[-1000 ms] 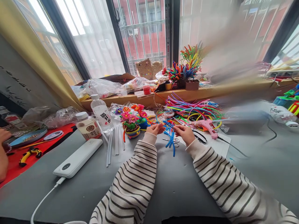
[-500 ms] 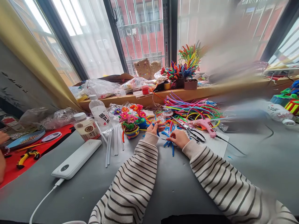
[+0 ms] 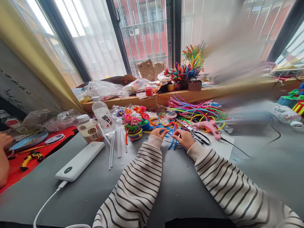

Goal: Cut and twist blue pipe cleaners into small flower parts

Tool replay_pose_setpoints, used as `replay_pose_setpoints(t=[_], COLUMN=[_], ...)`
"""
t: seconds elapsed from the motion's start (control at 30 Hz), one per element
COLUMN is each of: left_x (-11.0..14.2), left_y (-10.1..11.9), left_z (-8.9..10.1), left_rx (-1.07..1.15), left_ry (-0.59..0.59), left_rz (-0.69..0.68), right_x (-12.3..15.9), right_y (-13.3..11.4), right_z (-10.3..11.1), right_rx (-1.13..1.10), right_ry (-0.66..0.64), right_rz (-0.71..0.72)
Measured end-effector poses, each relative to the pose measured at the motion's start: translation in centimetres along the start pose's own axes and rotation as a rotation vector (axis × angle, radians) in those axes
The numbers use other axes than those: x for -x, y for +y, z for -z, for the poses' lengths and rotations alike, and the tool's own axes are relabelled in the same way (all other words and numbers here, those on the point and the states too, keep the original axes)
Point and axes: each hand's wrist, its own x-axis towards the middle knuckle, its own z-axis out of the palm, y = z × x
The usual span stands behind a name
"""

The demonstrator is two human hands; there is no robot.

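Blue stems (image 3: 175, 146) left of scissors (image 3: 191, 130), long axis near-far; right hand (image 3: 186, 139) nearer than left hand (image 3: 157, 133). Both sets of fingers nearly closed, hold unclear.

Daylight glare, blurred right side

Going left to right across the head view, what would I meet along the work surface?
Yellow-and-black pliers, white rounded power bank, striped pot of pink fuzzy flowers, left hand, right hand, pink plastic glue gun, clear plastic bottle lying on its side.
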Motion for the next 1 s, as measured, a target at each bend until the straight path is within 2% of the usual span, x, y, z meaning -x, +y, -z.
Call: replay_pose_setpoints(t=[0.07, 0.17, 0.4, 0.47, 0.63, 0.83, 1.0], left_x=[-0.1, -0.2, -0.2, -0.3, -0.5, -0.1, -0.1], left_y=[-0.1, -0.2, -0.2, -0.4, -0.7, -0.3, 0.1], left_z=[0.1, 0.5, 1.2, 1.0, 0.0, -0.4, 0.1], left_rx=[-0.047, 0.0, 0.184, 0.258, 0.456, 0.49, 0.493], left_ry=[-0.016, -0.037, 0.068, 0.055, -0.012, -0.123, 0.066], left_rz=[-0.035, -0.05, 0.031, 0.012, -0.036, 0.068, -0.016], right_x=[-0.1, -0.3, -0.6, -0.6, -0.7, -0.6, -0.3], right_y=[0.1, 0.1, 0.1, -0.1, -0.2, -0.2, -0.5], right_z=[0.1, 0.6, 2.3, 2.4, 2.5, 2.8, 2.8], right_rx=[-0.049, -0.176, -0.582, -0.691, -0.999, -1.277, -1.321], right_ry=[0.011, 0.004, -0.205, -0.187, -0.046, -0.065, -0.181], right_rz=[-0.004, -0.037, -0.129, -0.194, -0.32, -0.353, -0.366])
